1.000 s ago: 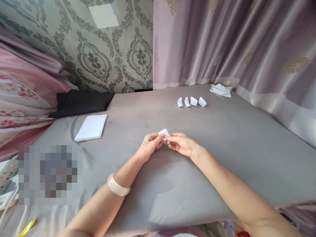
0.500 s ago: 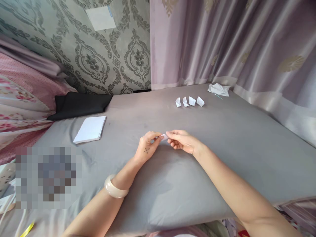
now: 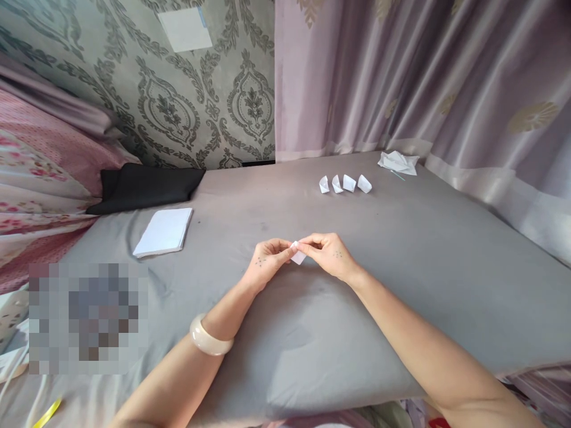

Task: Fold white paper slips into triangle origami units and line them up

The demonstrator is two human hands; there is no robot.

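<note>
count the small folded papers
5: a row of four near the curtain, first, second, third, fourth; the fifth between left hand and right hand. The crumpled heap could hide more.

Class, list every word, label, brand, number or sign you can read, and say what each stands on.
There is no readable text.
Folded paper between the left hand and right hand: none visible.
Paper stack: none visible.
Wall sheet: nothing legible.
Dark dots on both hands: too small to read as any sign.
</note>
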